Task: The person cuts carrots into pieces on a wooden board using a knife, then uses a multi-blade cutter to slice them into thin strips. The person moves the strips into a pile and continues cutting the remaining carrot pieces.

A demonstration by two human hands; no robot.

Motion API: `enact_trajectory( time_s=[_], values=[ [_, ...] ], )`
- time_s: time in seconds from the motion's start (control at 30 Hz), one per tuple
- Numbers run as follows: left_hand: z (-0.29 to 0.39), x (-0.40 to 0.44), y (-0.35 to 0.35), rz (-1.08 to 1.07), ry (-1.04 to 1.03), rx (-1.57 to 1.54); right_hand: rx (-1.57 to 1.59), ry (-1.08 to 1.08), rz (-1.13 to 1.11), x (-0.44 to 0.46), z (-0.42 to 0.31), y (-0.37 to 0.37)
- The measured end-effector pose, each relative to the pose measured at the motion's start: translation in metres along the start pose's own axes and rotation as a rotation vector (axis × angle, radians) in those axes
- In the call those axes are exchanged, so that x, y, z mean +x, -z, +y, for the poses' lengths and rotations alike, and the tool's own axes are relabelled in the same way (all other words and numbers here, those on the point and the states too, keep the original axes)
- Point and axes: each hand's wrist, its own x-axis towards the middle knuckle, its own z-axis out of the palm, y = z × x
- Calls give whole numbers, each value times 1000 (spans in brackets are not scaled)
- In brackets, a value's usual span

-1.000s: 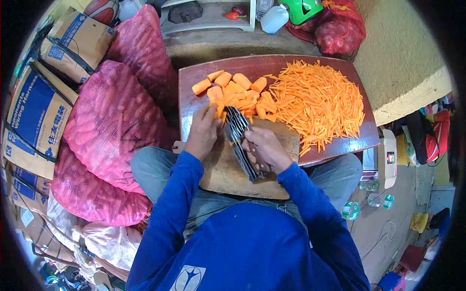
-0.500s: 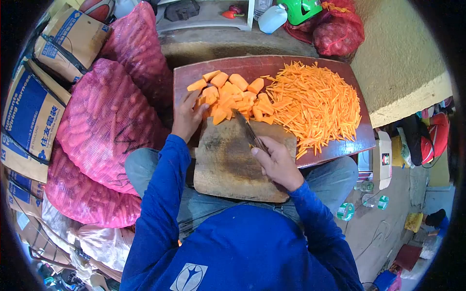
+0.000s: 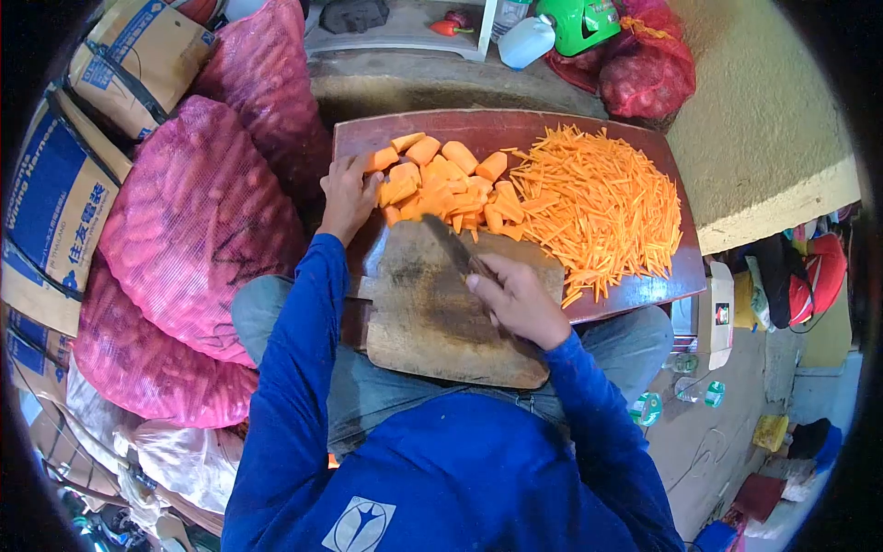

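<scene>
My right hand (image 3: 522,302) grips a knife (image 3: 451,247) by its handle. The dark blade slants up and left over the worn wooden cutting board (image 3: 441,340), its tip close to the carrot pieces. Peeled carrot chunks and slices (image 3: 446,189) are heaped just beyond the board. At the left end of this heap is my left hand (image 3: 348,198), thumb apart from the curved fingers, touching or nearly touching the outermost pieces; no piece is clearly held. A large mound of carrot strips (image 3: 607,207) lies to the right.
The board rests at the near side of a reddish table (image 3: 405,129), above my crossed legs. Pink mesh sacks (image 3: 198,235) and cardboard boxes (image 3: 64,202) crowd the left. A low wall (image 3: 763,129) stands at right, with plastic bottles (image 3: 647,408) on the floor.
My left hand has shifted slightly left and up along the carrot heap's edge. The knife has drawn back a little from the pieces, its tip now over the board's far edge.
</scene>
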Motion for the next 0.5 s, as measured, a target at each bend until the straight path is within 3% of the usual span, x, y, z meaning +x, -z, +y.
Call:
enact_trajectory(
  time_s=[0.2, 0.27, 0.3, 0.4, 0.5],
  values=[
    [-1, 1, -4, 24, -16, 52, 20, -13, 30, -2, -14, -4],
    [-1, 2, -4, 47, -25, 31, 70, -163, 23, -20, -27, -5],
    [-1, 2, -3, 47, -9, -3, -80, 91, 76, -25, -2, -10],
    [-1, 4, -3, 180, -25, 12, -77, 104, 55, -46, -11, -12],
    [7, 7, 13, 156, 44, -142, -135, 117, 35, -56, -14, -7]
  ],
)
